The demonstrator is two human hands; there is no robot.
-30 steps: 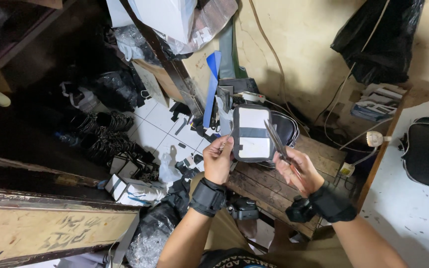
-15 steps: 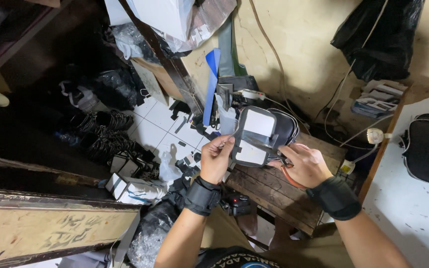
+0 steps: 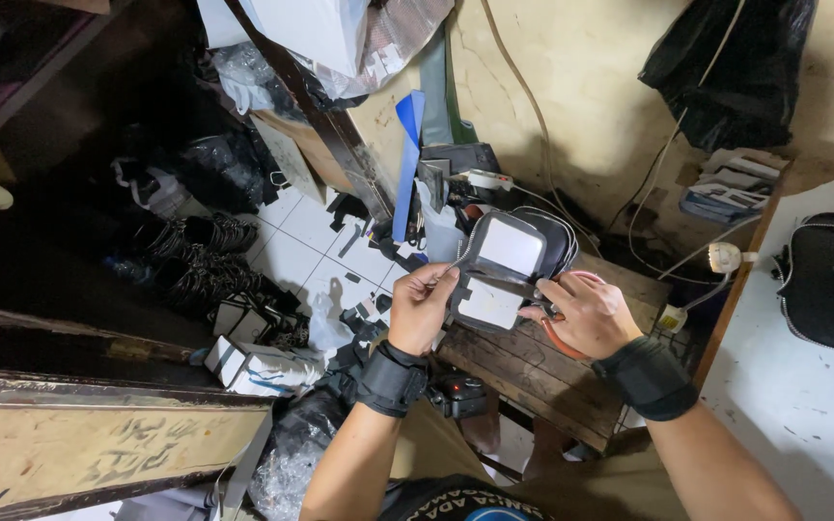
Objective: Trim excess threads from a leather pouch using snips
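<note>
in the head view, the left hand [image 3: 424,307] is clenched on the left edge of a small grey pouch [image 3: 506,265], with thumb and fingers pinching the edge where a thin metal zipper line runs up. the pouch is held in the air between both hands, over a wooden stool [image 3: 542,362], and it is folded open so two white panels face the camera, one above the other. the right hand [image 3: 581,314] grasps the right side of the pouch, fingers curled on the edge; it seems to hold also a red-handled tool [image 3: 554,340] under the palm, but i cannot tell exactly what tool it is. both wrists wear black wrist bands [image 3: 393,378].

just behind the pouch, away from the grip, there is a blue strip [image 3: 405,159] leaning up and some dark machine parts [image 3: 458,164]. far right of the right hand a black bag [image 3: 827,280] lies on a white table [image 3: 784,425]. left of the left hand, lower down, small white boxes [image 3: 253,365] lie on the white tiled floor [image 3: 296,256], near dark shoes [image 3: 195,256].
</note>
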